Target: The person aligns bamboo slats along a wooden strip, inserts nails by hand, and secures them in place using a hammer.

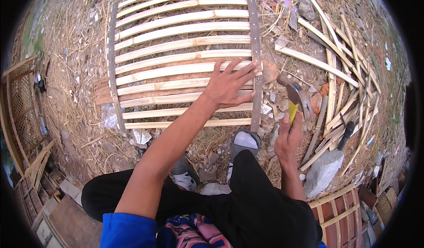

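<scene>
A ladder-like frame of pale split-bamboo or wood slats [190,28] lies on the ground before me. Its slats run crosswise between a dark left rail [112,58] and a dark right rail [254,31]. My left hand [227,84] rests flat on several slats near the right rail, fingers spread, the fingertips reaching that rail. To the right of the frame, my right hand [289,137] is closed around the yellow handle of a claw hammer [297,95]. The hammer's metal head is raised clear of the rail. Any nail is too small to make out.
A brown board [103,91] lies under the slats. Loose pale strips [327,65] pile up at right, with a dark-handled tool [346,135] and a grey stone [323,172] beside them. A lattice panel [22,102] stands far left; another slatted frame [338,215] is lower right.
</scene>
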`<state>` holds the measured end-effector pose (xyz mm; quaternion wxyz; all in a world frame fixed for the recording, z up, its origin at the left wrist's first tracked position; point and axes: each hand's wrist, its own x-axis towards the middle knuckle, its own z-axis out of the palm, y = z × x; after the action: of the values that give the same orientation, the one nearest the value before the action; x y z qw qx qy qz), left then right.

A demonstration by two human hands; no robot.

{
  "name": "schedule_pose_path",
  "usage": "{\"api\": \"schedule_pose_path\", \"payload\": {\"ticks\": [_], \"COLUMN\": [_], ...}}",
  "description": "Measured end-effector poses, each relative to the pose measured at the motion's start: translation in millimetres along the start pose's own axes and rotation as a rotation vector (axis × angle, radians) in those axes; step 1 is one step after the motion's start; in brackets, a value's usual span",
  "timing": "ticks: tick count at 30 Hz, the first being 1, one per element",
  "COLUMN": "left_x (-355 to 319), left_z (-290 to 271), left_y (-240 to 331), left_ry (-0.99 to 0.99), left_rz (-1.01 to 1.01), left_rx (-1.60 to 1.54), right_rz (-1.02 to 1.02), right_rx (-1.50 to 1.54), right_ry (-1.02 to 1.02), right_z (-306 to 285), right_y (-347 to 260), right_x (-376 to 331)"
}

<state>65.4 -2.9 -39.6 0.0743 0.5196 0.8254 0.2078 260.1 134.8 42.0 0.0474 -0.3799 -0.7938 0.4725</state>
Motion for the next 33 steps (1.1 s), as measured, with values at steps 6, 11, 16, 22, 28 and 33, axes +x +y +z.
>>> {"api": "schedule_pose_path", "payload": {"ticks": [6, 11, 16, 22, 28, 33], "left_x": [5.1, 13.2, 18.9, 20.5, 18.8, 20.7], "left_z": [4.6, -1.8, 5.0, 9.4, 7.8, 2.8], "left_y": [5.8, 7.5, 8.4, 10.9, 11.3, 10.5], "left_ry": [-0.013, -0.108, -0.055, -0.065, -0.112, -0.121], "left_rz": [-0.054, -0.141, -0.154, -0.213, -0.239, -0.243], "left_rx": [-0.013, -0.052, -0.010, -0.043, 0.039, 0.035], "right_rz": [0.067, -0.024, -0.062, -0.252, -0.258, -0.492], "right_rx": [-0.056, -0.103, -0.133, -0.306, -0.313, -0.049], "right_ry": [-0.006, -0.026, -0.050, -0.093, -0.077, -0.028], "right_z": [8.2, 12.3, 16.4, 11.2, -1.6, -25.6], "right_y": [23.5, 12.6, 15.4, 31.7, 7.3, -7.8], "right_x": [-7.8, -4.7, -0.8, 11.7, 17.8, 8.1]}}
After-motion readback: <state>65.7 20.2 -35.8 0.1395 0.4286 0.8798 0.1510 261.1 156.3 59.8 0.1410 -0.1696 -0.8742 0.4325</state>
